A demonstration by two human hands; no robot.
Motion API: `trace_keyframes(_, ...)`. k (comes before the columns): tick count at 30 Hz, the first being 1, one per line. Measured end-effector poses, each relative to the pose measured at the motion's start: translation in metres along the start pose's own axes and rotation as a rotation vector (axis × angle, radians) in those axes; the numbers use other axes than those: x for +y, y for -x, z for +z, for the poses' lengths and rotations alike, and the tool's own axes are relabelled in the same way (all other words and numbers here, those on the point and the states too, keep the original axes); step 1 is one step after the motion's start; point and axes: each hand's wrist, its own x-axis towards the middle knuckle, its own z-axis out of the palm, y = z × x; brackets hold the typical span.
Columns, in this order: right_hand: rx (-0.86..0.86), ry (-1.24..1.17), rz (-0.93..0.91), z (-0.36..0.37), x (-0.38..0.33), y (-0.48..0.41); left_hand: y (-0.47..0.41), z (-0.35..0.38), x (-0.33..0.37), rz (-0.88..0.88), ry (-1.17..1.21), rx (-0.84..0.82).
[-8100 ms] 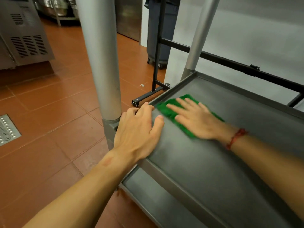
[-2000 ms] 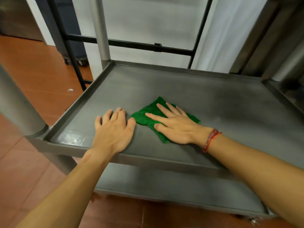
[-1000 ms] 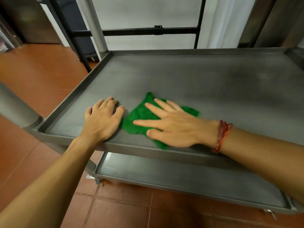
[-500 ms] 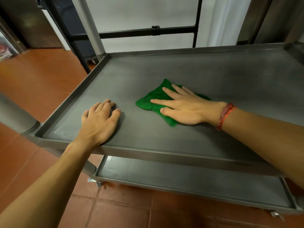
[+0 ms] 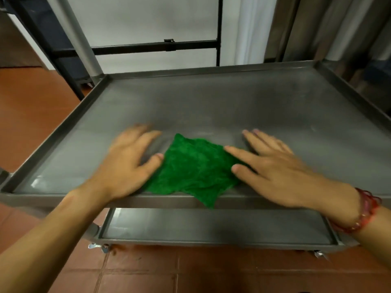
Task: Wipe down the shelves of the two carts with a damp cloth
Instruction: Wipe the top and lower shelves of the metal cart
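A green cloth (image 5: 193,169) lies spread on the grey metal cart shelf (image 5: 211,102), near its front edge, with one corner hanging over the rim. My left hand (image 5: 129,163) lies flat on the shelf, its thumb touching the cloth's left edge. My right hand (image 5: 273,168) rests flat on the shelf with straight fingers; its thumb and forefinger press the cloth's right edge. Both hands look blurred. A lower cart shelf (image 5: 211,227) shows below the front rim.
A grey cart post (image 5: 74,37) rises at the back left corner. Behind the cart stands a black frame (image 5: 156,47) against a white wall. Red tiled floor (image 5: 31,106) lies to the left and in front. Dark metal furniture (image 5: 359,39) is at the right.
My right hand has slid off the cloth to its right edge. The cloth now lies mostly uncovered, closer to the front rim. My left hand has moved right and touches it.
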Motion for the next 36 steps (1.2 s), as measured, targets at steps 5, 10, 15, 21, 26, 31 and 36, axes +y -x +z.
trace_keyframes(5,0.069,-0.041,0.235,0.015,0.022,0.011,-0.019,0.028,0.073,0.364,0.013,-0.330)
trace_keyframes(10,0.089,-0.038,0.235,0.018,0.021,0.012,-0.024,0.037,0.078,0.311,-0.092,-0.537)
trace_keyframes(15,0.080,-0.031,0.226,0.018,0.020,0.014,-0.046,0.043,0.065,0.165,-0.183,-0.503)
trace_keyframes(21,0.078,-0.040,0.233,0.016,0.021,0.013,-0.078,0.047,0.048,-0.066,-0.165,-0.279)
trace_keyframes(26,0.079,-0.049,0.229,0.018,0.019,0.015,-0.054,0.040,0.046,-0.122,-0.135,-0.303)
trace_keyframes(31,0.082,-0.034,0.234,0.016,0.018,0.014,-0.039,0.039,0.060,-0.027,-0.135,-0.453)
trace_keyframes(36,0.069,-0.026,0.230,0.015,0.017,0.013,-0.042,0.046,0.068,0.019,-0.133,-0.463)
